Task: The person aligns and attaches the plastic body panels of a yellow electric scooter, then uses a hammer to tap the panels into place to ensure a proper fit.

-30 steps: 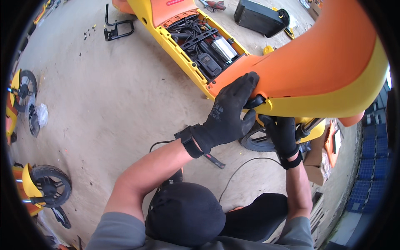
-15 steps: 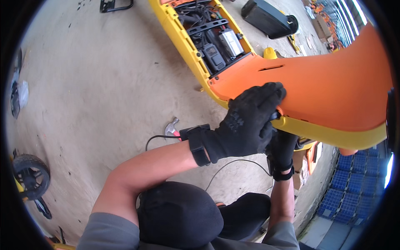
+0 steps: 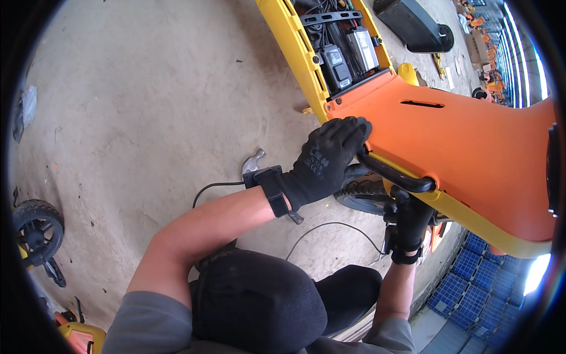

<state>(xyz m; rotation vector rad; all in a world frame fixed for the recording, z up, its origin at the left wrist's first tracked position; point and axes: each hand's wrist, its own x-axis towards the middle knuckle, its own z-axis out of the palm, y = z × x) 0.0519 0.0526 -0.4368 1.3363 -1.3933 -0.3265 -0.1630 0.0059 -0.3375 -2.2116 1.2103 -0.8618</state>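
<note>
An orange and yellow scooter-like body (image 3: 466,130) slants across the right side. A black curved handle (image 3: 401,177) lies along its yellow edge. Both my hands wear black gloves. The fingers of my left hand (image 3: 324,156) bend over the orange edge, and the thumb is below, closed around the handle's upper-left end. Below the handle's other end, my right hand (image 3: 413,221) is closed against the underside of the yellow rim; whatever it holds is hidden. An open compartment (image 3: 315,59) in the body shows black cables, a black box and a silver box.
Beneath the body is a black-tyred wheel (image 3: 362,197). A claw hammer (image 3: 253,162) lies on the concrete floor, beside a cable from my left wrist strap. Another wheel (image 3: 38,233) stands at far left, a black plastic part (image 3: 415,23) at upper right. Blue crates (image 3: 471,277) are stacked at right.
My left hand has shifted up and left along the edge, uncovering the black handle. My right hand is lower and more visible. The view has shifted, showing the wheel beneath the body.
</note>
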